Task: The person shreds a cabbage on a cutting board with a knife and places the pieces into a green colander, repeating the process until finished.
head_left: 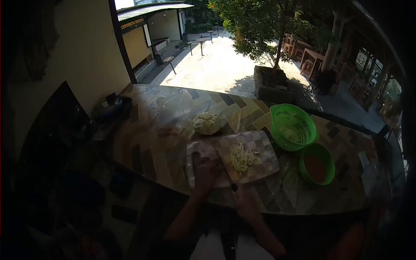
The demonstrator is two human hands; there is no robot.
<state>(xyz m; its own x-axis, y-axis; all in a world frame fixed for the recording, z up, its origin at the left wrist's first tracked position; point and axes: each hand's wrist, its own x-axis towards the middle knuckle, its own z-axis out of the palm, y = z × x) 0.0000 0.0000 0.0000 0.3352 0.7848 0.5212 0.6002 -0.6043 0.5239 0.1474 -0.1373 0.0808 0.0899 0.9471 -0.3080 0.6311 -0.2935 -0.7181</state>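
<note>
A checkered cutting board [268, 167] lies on the table in front of me. My right hand [246, 206] is closed around the black handle of a knife [234, 187], whose thin blade points away from me across the board. To the left of the blade, my left hand [206, 171] rests on the board with its fingers curled in; shadow hides what is under them. Pale shredded cabbage [243, 159] is heaped to the right of the blade. Just behind the board sits a pale cabbage head [207, 123].
A green colander [277, 117] with pale shreds inside stands at the board's far right. Beside it is a green bowl [331, 167] holding orange-brown contents. Clear plastic [175, 104] and small orange-red pieces [168, 131] lie at the back left of the wood-patterned table [147, 160].
</note>
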